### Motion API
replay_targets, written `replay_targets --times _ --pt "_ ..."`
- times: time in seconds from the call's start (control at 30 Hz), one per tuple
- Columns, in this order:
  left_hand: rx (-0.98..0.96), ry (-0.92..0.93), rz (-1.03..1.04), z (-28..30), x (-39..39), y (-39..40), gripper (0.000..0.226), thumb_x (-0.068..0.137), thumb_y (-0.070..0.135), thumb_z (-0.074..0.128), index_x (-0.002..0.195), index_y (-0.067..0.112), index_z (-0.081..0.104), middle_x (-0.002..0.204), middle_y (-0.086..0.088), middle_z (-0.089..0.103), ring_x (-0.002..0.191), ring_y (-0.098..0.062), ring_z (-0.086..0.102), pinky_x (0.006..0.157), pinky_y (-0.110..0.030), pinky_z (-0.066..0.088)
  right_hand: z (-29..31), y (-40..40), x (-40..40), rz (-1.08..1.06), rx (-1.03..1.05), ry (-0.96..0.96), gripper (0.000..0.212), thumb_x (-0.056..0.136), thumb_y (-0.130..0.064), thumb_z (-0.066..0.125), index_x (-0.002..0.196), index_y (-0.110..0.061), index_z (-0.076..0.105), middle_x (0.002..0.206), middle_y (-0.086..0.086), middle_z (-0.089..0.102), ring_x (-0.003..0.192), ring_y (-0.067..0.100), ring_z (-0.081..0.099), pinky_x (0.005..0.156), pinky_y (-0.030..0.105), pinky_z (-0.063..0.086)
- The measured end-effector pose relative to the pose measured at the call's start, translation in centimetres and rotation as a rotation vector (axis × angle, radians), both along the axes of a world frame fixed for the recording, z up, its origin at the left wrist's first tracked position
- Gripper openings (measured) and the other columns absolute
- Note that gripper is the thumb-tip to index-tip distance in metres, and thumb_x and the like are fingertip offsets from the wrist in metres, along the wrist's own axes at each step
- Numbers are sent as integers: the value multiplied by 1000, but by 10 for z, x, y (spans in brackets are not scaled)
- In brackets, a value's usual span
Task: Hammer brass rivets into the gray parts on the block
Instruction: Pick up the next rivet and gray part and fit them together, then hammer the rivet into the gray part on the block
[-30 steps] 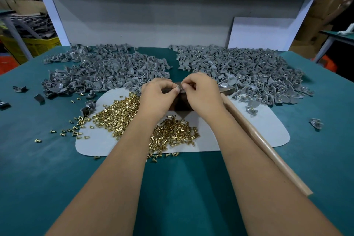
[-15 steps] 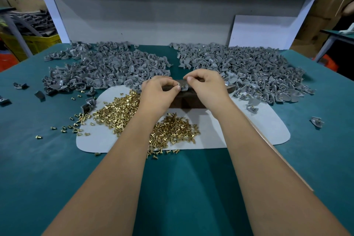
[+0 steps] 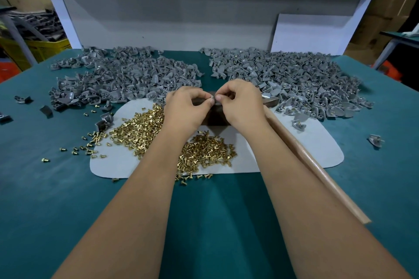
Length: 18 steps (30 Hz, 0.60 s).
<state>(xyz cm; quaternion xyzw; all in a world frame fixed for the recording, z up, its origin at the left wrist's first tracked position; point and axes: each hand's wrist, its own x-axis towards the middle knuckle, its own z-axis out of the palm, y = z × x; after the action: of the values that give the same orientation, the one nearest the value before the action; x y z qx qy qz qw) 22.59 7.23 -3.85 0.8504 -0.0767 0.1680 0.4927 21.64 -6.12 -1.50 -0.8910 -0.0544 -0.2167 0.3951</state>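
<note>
Forearms: we see both bare to the frame's lower edge, no sleeves.
Left hand (image 3: 186, 106): bare, ungloved, no ring or watch that we can see.
Right hand (image 3: 241, 103): bare, ungloved, wrist unadorned.

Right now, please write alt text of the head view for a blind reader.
Left hand and right hand pinch a small gray part over a dark block, between gray parts piles and brass rivets.

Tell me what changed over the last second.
Little changed. The left hand and right hand keep pinching a small gray part over the dark block, fingertips drawing slightly closer. The hammer handle, brass rivets and gray piles lie where they were.
</note>
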Motion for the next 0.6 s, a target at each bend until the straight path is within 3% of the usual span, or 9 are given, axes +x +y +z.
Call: replay_targets --times 0.33,0.47,0.53,0.6 --pt "-13 10 11 0 0 -1 5 87 27 72 91 28 75 109 5 64 120 -29 52 103 -47 43 0 -1 -1 10 -43 -10 10 86 -13 66 79 -18 70 87 -6 59 81 13 54 75 28 44" --pt "-1 22 31 2 -2 -2 8 89 29 70 93 26 76 106 10 60 121 -28 49 104 -47 42 12 -7 -8 79 104 82 13 90 -19 61 91 -17 74 90 -5 67 86 11 60 82 29 47" --pt "-19 52 33 2 -3 -1 6 89 31 69 91 28 75 107 11 59 121 -28 48 102 -50 43 21 -15 -11 5 140 105 24 95 -25 54 82 -14 71 73 -4 66 70 12 56 69 29 45" --pt "-55 90 22 3 -5 -1 5 90 33 69 87 32 73 107 13 57 121 -29 47 98 -53 46 31 -27 -14 -161 63 85 37 97 -27 48 63 -14 56 52 -6 51 53 14 44 54 26 36"
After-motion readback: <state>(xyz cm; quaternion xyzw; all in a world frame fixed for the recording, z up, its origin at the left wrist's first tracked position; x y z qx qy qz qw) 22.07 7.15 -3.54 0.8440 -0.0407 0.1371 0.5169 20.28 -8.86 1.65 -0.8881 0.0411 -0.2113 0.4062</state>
